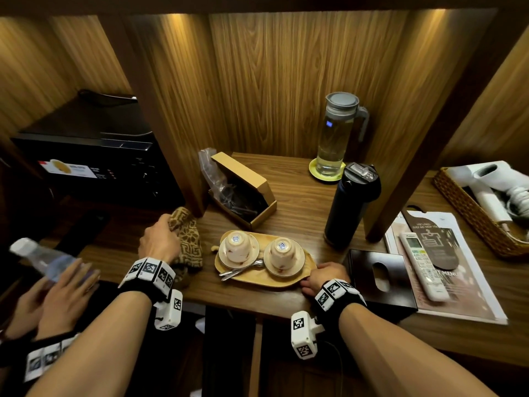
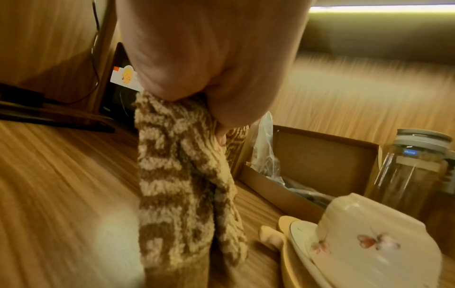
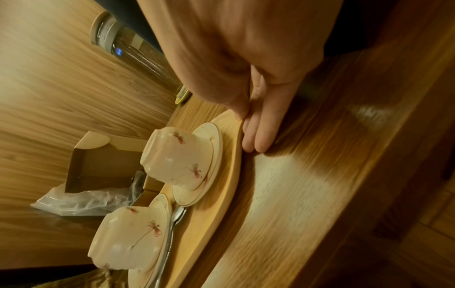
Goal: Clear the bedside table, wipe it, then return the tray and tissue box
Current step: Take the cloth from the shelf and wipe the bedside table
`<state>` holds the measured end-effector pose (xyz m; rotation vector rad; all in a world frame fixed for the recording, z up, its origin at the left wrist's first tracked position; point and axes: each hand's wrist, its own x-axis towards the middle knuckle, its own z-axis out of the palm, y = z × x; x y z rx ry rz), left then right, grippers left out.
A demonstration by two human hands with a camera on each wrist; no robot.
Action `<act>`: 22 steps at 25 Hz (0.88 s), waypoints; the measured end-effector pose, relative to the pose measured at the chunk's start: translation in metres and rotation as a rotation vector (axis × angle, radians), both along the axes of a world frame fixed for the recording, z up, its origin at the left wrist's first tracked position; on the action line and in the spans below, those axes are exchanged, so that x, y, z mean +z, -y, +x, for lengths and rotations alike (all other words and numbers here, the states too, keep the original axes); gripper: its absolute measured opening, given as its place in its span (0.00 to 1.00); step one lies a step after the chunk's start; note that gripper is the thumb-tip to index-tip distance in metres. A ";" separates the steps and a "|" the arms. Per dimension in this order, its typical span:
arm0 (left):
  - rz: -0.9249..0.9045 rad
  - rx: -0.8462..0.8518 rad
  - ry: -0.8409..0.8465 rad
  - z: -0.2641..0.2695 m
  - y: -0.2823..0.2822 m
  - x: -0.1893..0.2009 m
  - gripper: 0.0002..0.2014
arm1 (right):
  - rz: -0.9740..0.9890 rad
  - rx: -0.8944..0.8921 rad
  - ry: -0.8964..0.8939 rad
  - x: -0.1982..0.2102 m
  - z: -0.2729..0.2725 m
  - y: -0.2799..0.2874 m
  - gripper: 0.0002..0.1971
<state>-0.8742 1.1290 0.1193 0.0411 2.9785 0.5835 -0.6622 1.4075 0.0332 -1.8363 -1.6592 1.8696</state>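
**Cloth in the left grip, right fingers at the tray's edge**

Crowded around the work area: an open brown cardboard box [image 1: 243,193] with crinkled clear plastic inside, at the back left of the wood-grain desk [image 1: 297,196]; a tall clear glass pitcher with a grey lid [image 1: 337,133] on a small yellow-green coaster in the back corner; a dark matte flask with a flip lid [image 1: 350,204] upright just right of the tray. Further right, a white remote control [image 1: 423,265] on a glossy printed menu, and a woven basket [image 1: 469,213] of white items. Off to the left, a black box-shaped appliance [image 1: 88,150] in the next compartment, and a second person's hands around a clear plastic bottle [image 1: 43,259].

Oval pale wooden tray [image 1: 266,277] near the desk's front edge, loaded with two cream floral cups upside down on saucers [image 1: 259,249] and metal spoons. Glossy black tissue box [image 1: 380,277] flat on the desk just right of the tray.

Left hand [image 1: 159,242] clamped around a fuzzy brown-and-cream patterned cloth [image 1: 189,239], bunched and hanging onto the desk just left of the tray. Right hand [image 1: 325,275] at the tray's right end, straight fingers [image 3: 256,134] laid along its rim, thumb on top of the edge, between tray and tissue box.
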 end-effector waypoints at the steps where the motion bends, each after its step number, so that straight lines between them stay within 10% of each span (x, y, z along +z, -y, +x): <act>1: 0.041 0.010 -0.014 0.000 0.005 0.004 0.14 | -0.034 -0.053 -0.003 0.004 -0.001 0.001 0.08; 7: 0.430 -0.064 -0.204 0.017 0.009 0.056 0.09 | 0.085 0.035 -0.027 0.050 0.010 0.026 0.17; 13: 1.222 -0.282 0.350 0.100 -0.041 0.138 0.13 | 0.138 0.393 -0.499 0.147 0.034 0.022 0.31; 18: 1.269 -0.389 0.650 0.175 -0.095 0.157 0.16 | -0.464 0.339 -0.727 0.219 0.091 0.008 0.28; 22: 0.949 -0.526 0.339 0.219 -0.117 0.162 0.12 | -0.502 0.411 -0.733 0.210 0.129 -0.015 0.23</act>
